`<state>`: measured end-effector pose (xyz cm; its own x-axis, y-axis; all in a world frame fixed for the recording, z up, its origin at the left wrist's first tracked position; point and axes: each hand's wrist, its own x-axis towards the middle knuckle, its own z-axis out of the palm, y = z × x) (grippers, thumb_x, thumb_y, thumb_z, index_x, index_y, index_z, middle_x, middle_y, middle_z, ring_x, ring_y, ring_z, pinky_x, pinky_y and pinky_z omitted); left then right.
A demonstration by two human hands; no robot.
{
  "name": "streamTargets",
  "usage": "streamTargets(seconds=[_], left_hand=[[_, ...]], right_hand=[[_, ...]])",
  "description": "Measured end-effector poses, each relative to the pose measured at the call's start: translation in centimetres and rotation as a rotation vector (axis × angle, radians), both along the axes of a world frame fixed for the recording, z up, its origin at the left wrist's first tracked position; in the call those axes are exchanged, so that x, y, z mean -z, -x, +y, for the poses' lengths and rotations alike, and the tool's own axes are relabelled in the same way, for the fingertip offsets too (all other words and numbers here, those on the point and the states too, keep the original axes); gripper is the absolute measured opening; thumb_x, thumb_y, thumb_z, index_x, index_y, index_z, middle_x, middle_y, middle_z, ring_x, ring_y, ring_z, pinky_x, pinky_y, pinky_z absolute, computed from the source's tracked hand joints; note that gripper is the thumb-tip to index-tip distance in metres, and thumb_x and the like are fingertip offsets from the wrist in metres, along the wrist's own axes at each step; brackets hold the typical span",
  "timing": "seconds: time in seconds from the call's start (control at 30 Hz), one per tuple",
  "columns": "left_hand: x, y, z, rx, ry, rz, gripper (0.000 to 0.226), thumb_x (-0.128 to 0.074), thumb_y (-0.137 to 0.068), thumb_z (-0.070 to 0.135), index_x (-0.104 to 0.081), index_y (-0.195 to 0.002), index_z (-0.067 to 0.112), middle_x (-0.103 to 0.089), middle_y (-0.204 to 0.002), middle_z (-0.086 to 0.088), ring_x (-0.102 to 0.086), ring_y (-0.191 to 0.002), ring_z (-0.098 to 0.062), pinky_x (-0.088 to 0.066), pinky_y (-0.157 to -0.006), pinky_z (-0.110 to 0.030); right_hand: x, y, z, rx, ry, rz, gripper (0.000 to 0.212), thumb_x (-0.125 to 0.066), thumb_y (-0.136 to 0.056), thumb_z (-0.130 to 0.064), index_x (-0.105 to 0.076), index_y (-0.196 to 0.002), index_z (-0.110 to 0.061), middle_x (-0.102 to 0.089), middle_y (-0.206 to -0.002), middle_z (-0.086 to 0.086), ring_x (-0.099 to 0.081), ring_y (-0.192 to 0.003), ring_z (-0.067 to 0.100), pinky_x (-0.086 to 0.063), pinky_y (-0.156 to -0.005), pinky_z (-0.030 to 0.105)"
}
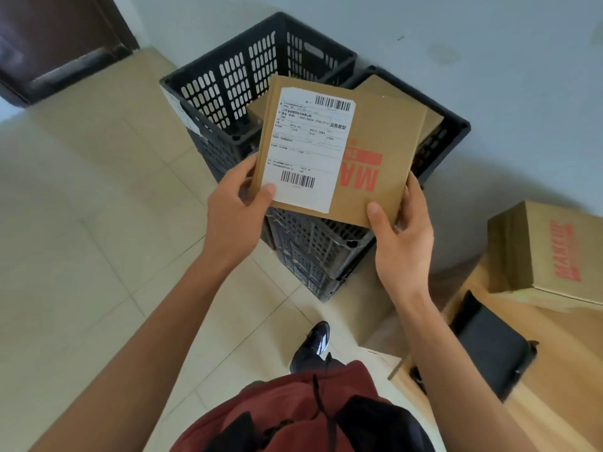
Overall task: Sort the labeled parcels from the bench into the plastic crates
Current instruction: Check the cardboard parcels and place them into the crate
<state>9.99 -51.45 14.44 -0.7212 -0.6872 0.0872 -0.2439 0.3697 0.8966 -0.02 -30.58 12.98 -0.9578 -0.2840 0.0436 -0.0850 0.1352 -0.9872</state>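
The floor [81, 223] is laid with pale beige tiles and meets a light grey-blue wall [489, 76] running across the top and right; a dark brown door [55, 37] stands at 10 o'clock. A light wooden desk [554, 370] fills the 4 o'clock corner, with a black flat object [489, 353] lying on it whose nature cannot be told.

Two stacks of black plastic crates [228, 76] stand against the wall at 12 o'clock, side by side; the left top crate shows its slotted walls, and the right crate [453, 132] holds one flat cardboard parcel [430, 122], mostly hidden. How many crates each stack has cannot be counted.

Three parcels are visible in all. One flat brown parcel [368, 138] with a white shipping label [306, 145] and red lettering is held in the air over the crates at centre. The left hand [238, 210] grips its lower left edge, thumb curled onto the label; the right hand [401, 236] grips its lower right corner, thumb on the top face and fingers behind. One boxy carton [541, 252] with red print rests on the desk at 3 o'clock.

At 6 o'clock, a dark red garment [293, 415] and one black shoe [313, 344] on the floor
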Motion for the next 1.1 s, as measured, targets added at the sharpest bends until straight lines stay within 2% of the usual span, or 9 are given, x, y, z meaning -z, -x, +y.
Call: streamTargets(seconds=[0.17,0.27,0.33,0.53,0.63,0.73,0.9,0.97,1.1], left_hand=[[1.2,4.1,-3.0,0.023,-0.04,-0.046,0.049,-0.061,-0.102,0.012,-0.054,-0.149,0.023,-0.065,-0.139,0.011,-0.061,-0.124,-0.006,-0.053,-0.098,-0.016],[2.4,6.3,-4.4,0.107,-0.06,-0.07,0.049,-0.059,-0.101,0.009,-0.055,-0.147,0.026,-0.064,-0.139,0.013,-0.061,-0.126,-0.004,-0.054,-0.106,-0.031],[3.4,7.8,-5.8,0.159,-0.06,-0.115,0.049,-0.058,-0.101,0.011,-0.055,-0.147,0.028,-0.065,-0.138,0.014,-0.061,-0.125,-0.004,-0.055,-0.106,-0.034],[6.0,11.4,-9.9,0.291,-0.068,-0.29,0.061,-0.059,-0.1,0.008,-0.044,-0.153,0.032,-0.065,-0.137,0.014,-0.061,-0.125,-0.005,-0.054,-0.107,-0.034],[6.8,13.3,-12.1,0.366,-0.104,-0.368,0.068,-0.06,-0.099,0.006,-0.037,-0.157,0.033,-0.068,-0.129,0.014,-0.064,-0.118,-0.005,-0.054,-0.096,-0.024],[7.6,15.4,-14.1,0.454,-0.118,-0.423,0.068,-0.061,-0.101,0.011,-0.034,-0.16,0.033,-0.069,-0.128,0.013,-0.065,-0.115,-0.005,-0.05,-0.083,-0.009],[8.0,17.5,-16.5,0.581,-0.128,-0.447,0.066,-0.06,-0.103,0.018,-0.031,-0.161,0.03,-0.067,-0.134,0.006,-0.067,-0.112,-0.005,-0.052,-0.078,-0.01],[7.8,17.5,-17.2,0.627,-0.121,-0.465,0.066,-0.06,-0.103,0.022,-0.031,-0.162,0.029,-0.066,-0.135,0.007,-0.067,-0.11,-0.004,-0.052,-0.08,-0.01],[7.6,16.9,-18.1,0.715,-0.11,-0.499,0.062,-0.06,-0.104,0.025,-0.034,-0.16,0.028,-0.066,-0.132,0.013,-0.065,-0.115,-0.004,-0.053,-0.093,-0.016]], right_hand=[[1.1,3.4,-3.0,0.028,-0.02,-0.053,0.065,-0.062,-0.102,-0.007,-0.036,-0.16,-0.025,-0.061,-0.137,-0.029,-0.056,-0.131,-0.004,-0.049,-0.112,0.032],[2.4,4.6,-3.8,0.082,-0.064,-0.098,0.061,-0.061,-0.103,-0.008,-0.039,-0.158,-0.023,-0.066,-0.135,-0.021,-0.06,-0.127,-0.001,-0.05,-0.112,0.034],[3.5,5.1,-4.5,0.104,-0.085,-0.147,0.058,-0.061,-0.104,-0.011,-0.042,-0.157,-0.023,-0.067,-0.135,-0.016,-0.062,-0.126,0.001,-0.05,-0.112,0.037],[5.7,6.1,-7.5,0.19,-0.178,-0.237,0.057,-0.061,-0.104,-0.012,-0.043,-0.156,-0.028,-0.068,-0.132,-0.017,-0.063,-0.123,-0.001,-0.052,-0.11,0.034],[6.1,6.4,-9.3,0.253,-0.252,-0.273,0.062,-0.062,-0.104,-0.013,-0.038,-0.158,-0.031,-0.068,-0.131,-0.02,-0.063,-0.121,-0.003,-0.051,-0.108,0.028],[6.4,6.9,-11.1,0.301,-0.311,-0.305,0.058,-0.062,-0.104,-0.013,-0.043,-0.155,-0.031,-0.068,-0.125,-0.023,-0.064,-0.117,-0.005,-0.051,-0.101,0.018],[6.8,6.9,-13.4,0.4,-0.381,-0.354,0.05,-0.064,-0.101,-0.01,-0.05,-0.145,-0.028,-0.071,-0.12,-0.017,-0.067,-0.112,-0.002,-0.053,-0.096,0.019],[6.8,6.2,-13.9,0.435,-0.382,-0.373,0.047,-0.064,-0.1,-0.008,-0.053,-0.142,-0.026,-0.072,-0.118,-0.017,-0.068,-0.11,-0.002,-0.054,-0.093,0.017],[6.5,4.8,-14.0,0.45,-0.413,-0.435,0.044,-0.063,-0.101,-0.01,-0.054,-0.141,-0.027,-0.072,-0.115,-0.02,-0.068,-0.107,-0.004,-0.054,-0.09,0.014]])
